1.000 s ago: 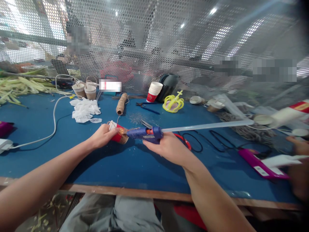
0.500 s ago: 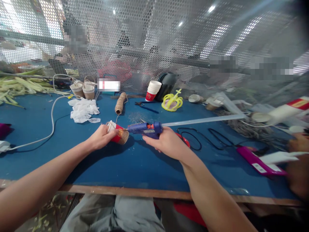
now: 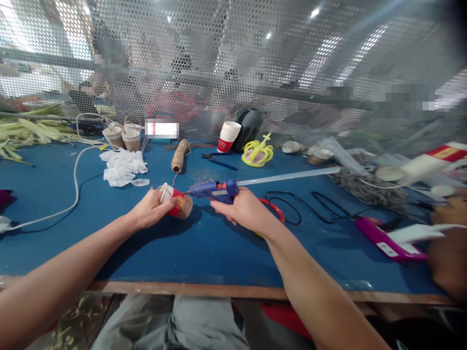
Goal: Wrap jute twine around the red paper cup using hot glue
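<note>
whole view's slid a bit left since the earlier frame, and the back end of the glue stick doesn't poke out as far; can't tell if it's fed in or just angled. left to right: left hand has the paper cup pinched between thumb and fingers, tipped over the blue table, rim toward 10 o'clock, twine-wrapped base toward 4. twine roll lies at 12 o'clock from the cup. glue gun points to 9 o'clock, nozzle right by the wrapped part, contact unclear. right hand is wrapped round its handle; can't see if the trigger's squeezed. looks like the gluing step to me, so next move calls for a steady cup and nozzle kept close.
</note>
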The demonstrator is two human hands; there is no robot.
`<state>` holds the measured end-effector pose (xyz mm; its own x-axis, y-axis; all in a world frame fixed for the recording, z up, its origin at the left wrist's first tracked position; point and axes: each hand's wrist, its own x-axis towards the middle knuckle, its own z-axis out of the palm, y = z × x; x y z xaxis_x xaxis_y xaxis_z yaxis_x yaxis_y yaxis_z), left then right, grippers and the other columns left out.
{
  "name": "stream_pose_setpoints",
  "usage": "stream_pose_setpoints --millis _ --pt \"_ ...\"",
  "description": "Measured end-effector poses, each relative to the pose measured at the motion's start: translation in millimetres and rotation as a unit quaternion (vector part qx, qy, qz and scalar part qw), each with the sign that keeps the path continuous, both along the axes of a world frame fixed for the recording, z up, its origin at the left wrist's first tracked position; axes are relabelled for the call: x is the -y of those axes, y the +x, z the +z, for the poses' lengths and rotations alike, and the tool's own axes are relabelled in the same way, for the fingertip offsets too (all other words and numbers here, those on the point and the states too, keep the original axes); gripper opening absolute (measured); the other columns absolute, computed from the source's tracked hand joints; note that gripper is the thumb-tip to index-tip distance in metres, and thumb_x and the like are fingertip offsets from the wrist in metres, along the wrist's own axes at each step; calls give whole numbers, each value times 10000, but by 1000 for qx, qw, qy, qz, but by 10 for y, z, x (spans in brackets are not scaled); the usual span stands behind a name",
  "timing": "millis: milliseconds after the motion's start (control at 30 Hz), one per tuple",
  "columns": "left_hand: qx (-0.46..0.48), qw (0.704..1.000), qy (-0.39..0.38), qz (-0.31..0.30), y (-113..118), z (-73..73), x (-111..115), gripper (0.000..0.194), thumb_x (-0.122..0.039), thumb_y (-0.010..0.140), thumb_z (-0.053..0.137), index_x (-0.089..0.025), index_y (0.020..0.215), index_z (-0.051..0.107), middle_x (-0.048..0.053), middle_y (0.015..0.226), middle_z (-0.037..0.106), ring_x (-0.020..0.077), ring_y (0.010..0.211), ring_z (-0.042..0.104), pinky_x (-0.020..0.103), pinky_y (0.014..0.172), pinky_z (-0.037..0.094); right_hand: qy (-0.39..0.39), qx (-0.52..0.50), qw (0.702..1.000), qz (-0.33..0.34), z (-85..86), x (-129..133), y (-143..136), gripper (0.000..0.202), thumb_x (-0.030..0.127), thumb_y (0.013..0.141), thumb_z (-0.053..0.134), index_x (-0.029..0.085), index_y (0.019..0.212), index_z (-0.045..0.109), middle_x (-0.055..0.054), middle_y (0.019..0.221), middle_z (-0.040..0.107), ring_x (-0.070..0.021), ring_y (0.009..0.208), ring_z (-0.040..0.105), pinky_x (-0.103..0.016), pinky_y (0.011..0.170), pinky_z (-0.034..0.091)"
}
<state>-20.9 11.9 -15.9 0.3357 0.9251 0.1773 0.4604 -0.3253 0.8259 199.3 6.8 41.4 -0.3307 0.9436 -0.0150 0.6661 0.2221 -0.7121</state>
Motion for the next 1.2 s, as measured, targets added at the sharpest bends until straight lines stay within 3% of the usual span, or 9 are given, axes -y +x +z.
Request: stream_pose_setpoints --millis 933,1200 --pt "-18 999 28 -21 4 6 2 330 -318 775 364 -182 484 291 -53 468 270 65 448 241 216 433 215 -24 -38 999 6 -8 -7 24 232 318 717 544 144 566 522 36 385 469 -58 317 407 -177 347 346" --pt "-9 1000 11 -16 -11 -29 -26 338 -358 783 359 -166 504 359 -48 476 294 67 454 251 217 430 219 -21 -3 1000 4 89 61 35 237 307 715 546 148 541 521 38 347 462 -69 317 425 -180 359 363"
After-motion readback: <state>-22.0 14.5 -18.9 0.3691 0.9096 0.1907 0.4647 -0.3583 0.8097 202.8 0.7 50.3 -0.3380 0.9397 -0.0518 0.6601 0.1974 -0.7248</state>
